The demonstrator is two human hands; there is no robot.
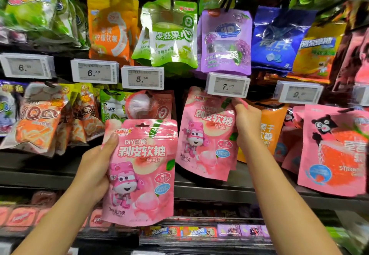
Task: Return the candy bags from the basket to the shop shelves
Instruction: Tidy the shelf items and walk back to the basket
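I held a pink peach candy bag (142,172) upright in front of the shelves, its printed face toward me and its lower edge hanging over the bottom shelf's small packs (196,231). My left hand (95,167) gripped it by the left edge, thumb laid across the front near the top corner and the other fingers wrapped behind, out of sight. The bag touched nothing else.

Just to its right hung a matching peach bag (205,135), the front one of a small stack, tilted slightly with its bottom swung left. My right hand (246,124) clasped that bag's upper right edge, the fingers (240,103) curled over the top, just under the price tag reading 7.00 (227,85). Whether that bag sat fully on its peg I could not tell, since the tag hid the hook.

Left of the held bag were orange QQ bags (40,123) and a reddish bag with a round window (150,106). Right of my right hand hung an orange bag (269,133), then a pink strawberry bag with a black bear (335,151). In the row above, an orange lemon bag (109,27), a green bag (171,35), a purple grape bag (225,41) and a blue bag (277,39) hung side by side over more price tags.
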